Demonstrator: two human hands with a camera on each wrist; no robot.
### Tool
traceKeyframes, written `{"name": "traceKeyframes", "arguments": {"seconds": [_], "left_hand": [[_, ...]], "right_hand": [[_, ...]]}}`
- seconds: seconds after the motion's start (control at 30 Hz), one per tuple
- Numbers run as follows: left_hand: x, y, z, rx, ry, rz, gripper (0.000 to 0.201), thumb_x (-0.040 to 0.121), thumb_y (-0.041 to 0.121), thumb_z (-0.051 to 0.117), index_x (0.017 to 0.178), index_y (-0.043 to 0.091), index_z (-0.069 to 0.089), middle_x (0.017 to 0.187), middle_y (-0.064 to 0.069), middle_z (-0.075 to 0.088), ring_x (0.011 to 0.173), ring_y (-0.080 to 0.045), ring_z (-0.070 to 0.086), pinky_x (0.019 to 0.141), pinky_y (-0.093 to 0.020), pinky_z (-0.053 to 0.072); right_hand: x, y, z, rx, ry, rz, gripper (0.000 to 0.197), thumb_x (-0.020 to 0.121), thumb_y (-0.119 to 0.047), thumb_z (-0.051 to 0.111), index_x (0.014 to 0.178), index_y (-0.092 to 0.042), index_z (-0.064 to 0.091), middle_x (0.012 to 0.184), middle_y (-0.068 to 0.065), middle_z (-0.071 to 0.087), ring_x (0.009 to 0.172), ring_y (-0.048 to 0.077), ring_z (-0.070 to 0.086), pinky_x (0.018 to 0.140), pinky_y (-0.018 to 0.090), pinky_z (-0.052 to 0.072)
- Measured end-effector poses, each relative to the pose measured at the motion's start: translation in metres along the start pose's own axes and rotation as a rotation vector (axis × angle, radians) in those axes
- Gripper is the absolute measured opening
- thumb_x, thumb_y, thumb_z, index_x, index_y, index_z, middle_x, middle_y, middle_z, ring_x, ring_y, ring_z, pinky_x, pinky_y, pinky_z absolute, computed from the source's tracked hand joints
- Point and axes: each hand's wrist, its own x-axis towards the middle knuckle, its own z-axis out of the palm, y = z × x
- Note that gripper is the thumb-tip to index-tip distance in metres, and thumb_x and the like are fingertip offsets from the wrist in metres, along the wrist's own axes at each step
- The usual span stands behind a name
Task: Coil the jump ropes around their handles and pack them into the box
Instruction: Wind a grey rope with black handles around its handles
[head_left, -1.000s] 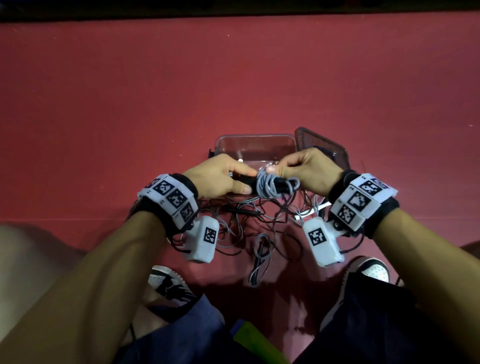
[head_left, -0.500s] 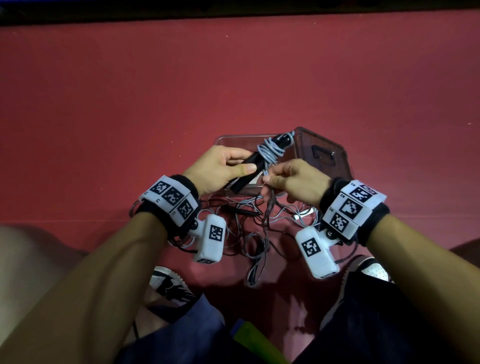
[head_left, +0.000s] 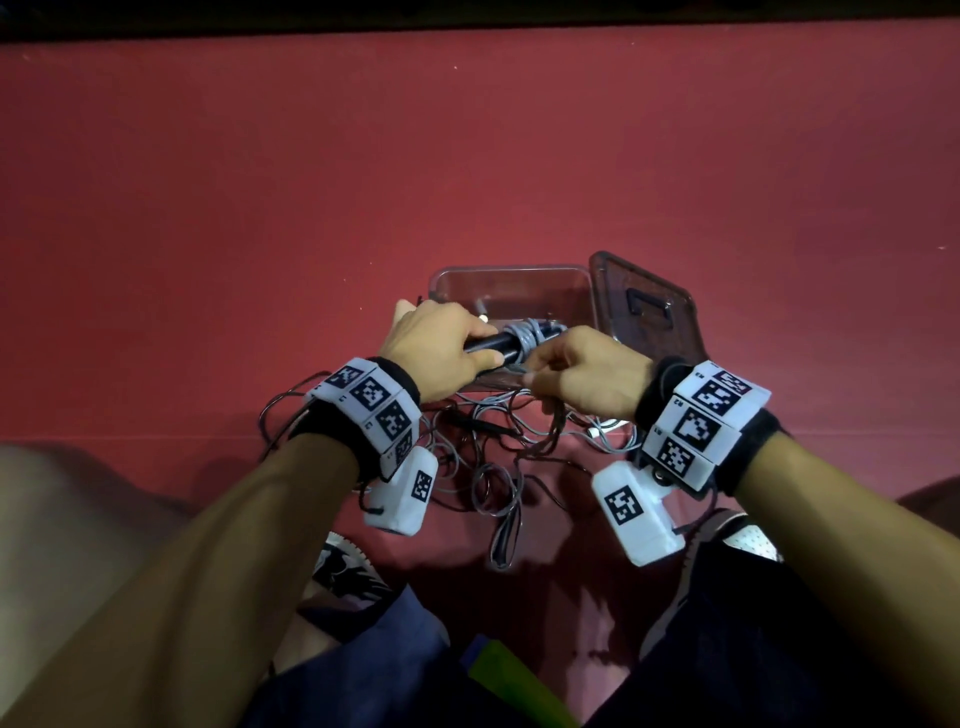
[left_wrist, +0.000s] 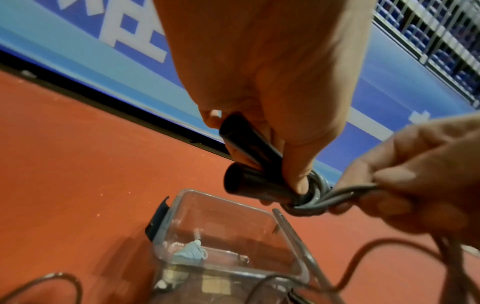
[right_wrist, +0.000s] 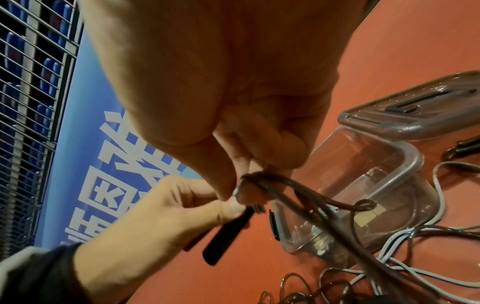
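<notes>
My left hand (head_left: 441, 345) grips two black jump-rope handles (head_left: 493, 344) held side by side, seen end-on in the left wrist view as handles (left_wrist: 249, 164). Grey rope coils (head_left: 524, 335) wrap the handles just past my left thumb. My right hand (head_left: 582, 379) pinches a bundle of grey rope strands (left_wrist: 345, 196) right beside the coils, and the strands (right_wrist: 298, 197) trail down to the floor. Behind the hands stands the clear plastic box (head_left: 519, 280), open, with a small pale item (left_wrist: 192, 252) on its bottom.
The box lid (head_left: 649, 306) lies flat to the right of the box. A tangle of loose grey and dark ropes (head_left: 493, 447) covers the red floor between my wrists. My shoes (head_left: 343, 566) and knees are near the lower edge. A blue banner wall (left_wrist: 78, 41) stands beyond.
The handles have swung down from pointing up and right to lying level in front of the box. My right hand has carried the rope down beside the coils.
</notes>
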Motion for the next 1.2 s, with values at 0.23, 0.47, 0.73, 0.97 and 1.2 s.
{"name": "traceKeyframes", "arguments": {"seconds": [0.23,0.47,0.73,0.97,1.2], "left_hand": [[-0.005,0.005,0.009,0.249,-0.109,0.149,0.022,0.095,0.049,0.062,0.109,0.037,0.074,0.064,0.015,0.048,0.084,-0.018,0.053,0.098,-0.04,0.027],[-0.006,0.005,0.007,0.232,-0.166,0.219,0.029,0.091,0.042,0.07,0.119,0.042,0.071,0.076,0.017,0.045,0.099,-0.011,0.037,0.084,-0.03,0.015],[-0.009,0.005,-0.005,0.045,-0.257,0.173,0.034,0.092,0.035,0.071,0.126,0.037,0.069,0.096,0.007,0.052,0.095,-0.006,0.02,0.096,-0.031,0.018],[-0.004,0.003,-0.006,0.084,-0.242,0.219,0.037,0.088,0.038,0.075,0.123,0.046,0.068,0.103,0.009,0.063,0.115,-0.015,0.035,0.088,-0.032,0.016],[-0.003,-0.003,-0.004,-0.127,-0.323,0.165,0.031,0.088,0.03,0.077,0.118,0.038,0.074,0.086,0.024,0.06,0.11,-0.007,0.047,0.101,-0.027,0.019]], "right_hand": [[0.008,0.008,0.006,0.046,-0.004,-0.007,0.008,0.084,-0.005,0.068,0.09,-0.011,0.071,0.075,0.007,0.069,0.07,0.019,0.06,0.074,0.04,0.055],[0.01,0.012,0.005,-0.093,0.065,-0.093,0.006,0.088,-0.019,0.073,0.084,-0.017,0.068,0.065,-0.008,0.068,0.056,-0.002,0.058,0.062,0.014,0.048],[0.014,0.018,-0.005,-0.039,0.078,-0.122,0.014,0.086,-0.036,0.076,0.079,-0.025,0.074,0.074,-0.005,0.074,0.074,0.013,0.07,0.08,0.036,0.057],[0.01,0.014,-0.008,-0.17,0.111,-0.145,0.028,0.083,-0.05,0.074,0.074,-0.024,0.072,0.069,-0.008,0.072,0.066,0.002,0.066,0.066,0.021,0.048],[0.011,0.022,-0.012,-0.035,0.086,-0.142,0.027,0.08,-0.052,0.076,0.07,-0.027,0.073,0.07,-0.007,0.071,0.068,0.007,0.064,0.073,0.028,0.052]]}}
